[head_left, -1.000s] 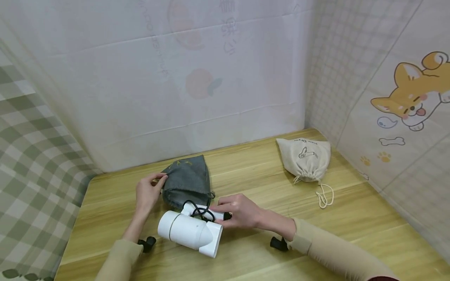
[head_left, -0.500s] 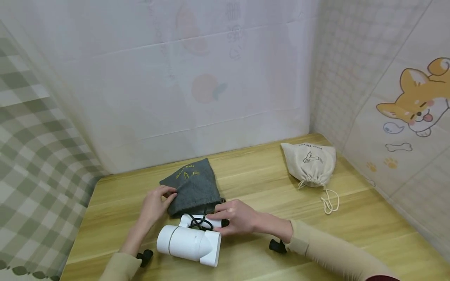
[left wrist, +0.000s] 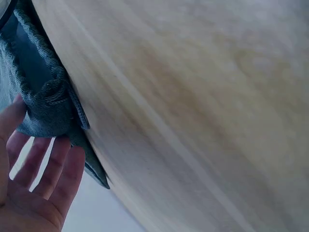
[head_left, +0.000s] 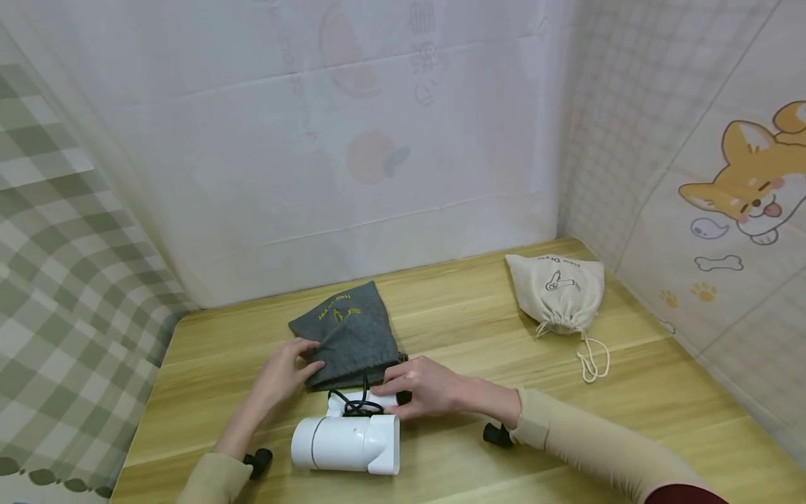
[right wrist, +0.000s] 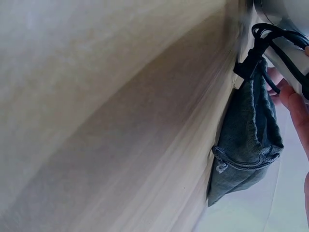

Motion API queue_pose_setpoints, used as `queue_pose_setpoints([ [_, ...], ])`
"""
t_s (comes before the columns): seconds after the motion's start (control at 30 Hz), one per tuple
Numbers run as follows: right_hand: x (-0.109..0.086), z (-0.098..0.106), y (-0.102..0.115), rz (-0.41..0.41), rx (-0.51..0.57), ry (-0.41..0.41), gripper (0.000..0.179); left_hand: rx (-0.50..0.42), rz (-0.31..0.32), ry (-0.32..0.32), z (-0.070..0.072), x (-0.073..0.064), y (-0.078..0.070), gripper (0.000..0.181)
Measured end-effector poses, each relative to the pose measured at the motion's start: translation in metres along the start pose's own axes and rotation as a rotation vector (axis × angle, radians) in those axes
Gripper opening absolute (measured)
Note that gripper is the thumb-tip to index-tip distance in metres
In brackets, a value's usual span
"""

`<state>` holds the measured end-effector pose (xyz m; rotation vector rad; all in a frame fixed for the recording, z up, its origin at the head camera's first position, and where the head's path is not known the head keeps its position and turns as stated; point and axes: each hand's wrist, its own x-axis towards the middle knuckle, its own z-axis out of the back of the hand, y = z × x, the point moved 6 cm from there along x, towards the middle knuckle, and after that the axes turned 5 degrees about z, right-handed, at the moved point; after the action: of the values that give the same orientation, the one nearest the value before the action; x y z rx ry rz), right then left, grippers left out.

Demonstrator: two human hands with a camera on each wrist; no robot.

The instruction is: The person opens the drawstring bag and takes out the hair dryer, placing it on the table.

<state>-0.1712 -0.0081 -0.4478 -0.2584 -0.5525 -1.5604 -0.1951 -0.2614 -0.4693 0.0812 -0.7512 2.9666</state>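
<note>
A grey drawstring bag (head_left: pixel 352 339) with yellow lettering lies on the wooden table, its mouth toward me. My left hand (head_left: pixel 286 367) pinches its left edge; in the left wrist view the thumb is on the front of the bag (left wrist: pixel 53 113) and the fingers are behind. Just before the mouth is a white hair dryer (head_left: pixel 346 444), a black cord (head_left: pixel 359 407) wound about its folded handle. My right hand (head_left: pixel 428 386) grips the handle's right end. In the right wrist view the black plug (right wrist: pixel 248 65) hangs beside the bag's open mouth.
A beige drawstring bag (head_left: pixel 557 290), pulled shut and printed with a hair dryer, lies at the back right. White curtains (head_left: pixel 378 140) hang behind the table and to its right. Green checked cloth (head_left: pixel 75 315) borders the left side.
My left hand has slid along the grey bag's edge toward its mouth. The bag has turned flatter, showing more lettering. The hair dryer has swung slightly, its nozzle end now more level.
</note>
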Motion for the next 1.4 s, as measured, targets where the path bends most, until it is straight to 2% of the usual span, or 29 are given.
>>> queue_pose_setpoints([
  [0.2, -0.002, -0.004, -0.008, -0.026, 0.003, 0.031, 0.031, 0.035, 0.008, 0.054, -0.006, -0.001, 0.005, 0.044],
  [0.43, -0.005, -0.008, -0.015, -0.084, -0.067, 0.150, 0.033, 0.083, 0.029, 0.084, -0.009, -0.001, 0.004, 0.048],
  [0.6, -0.008, -0.012, -0.018, -0.117, -0.110, 0.210, 0.034, 0.127, 0.014, 0.083, -0.013, 0.000, 0.004, 0.048],
  [0.8, -0.008, -0.015, -0.023, -0.158, -0.110, 0.228, 0.033, 0.135, 0.038, 0.109, -0.015, 0.003, 0.009, 0.054],
  [1.07, -0.003, -0.023, -0.035, -0.258, -0.085, 0.282, 0.036, 0.162, 0.056, 0.113, -0.013, 0.010, 0.016, 0.056],
  [1.4, 0.005, -0.023, -0.037, -0.250, -0.099, 0.266, 0.036, 0.150, 0.084, 0.134, -0.011, 0.014, 0.022, 0.058],
])
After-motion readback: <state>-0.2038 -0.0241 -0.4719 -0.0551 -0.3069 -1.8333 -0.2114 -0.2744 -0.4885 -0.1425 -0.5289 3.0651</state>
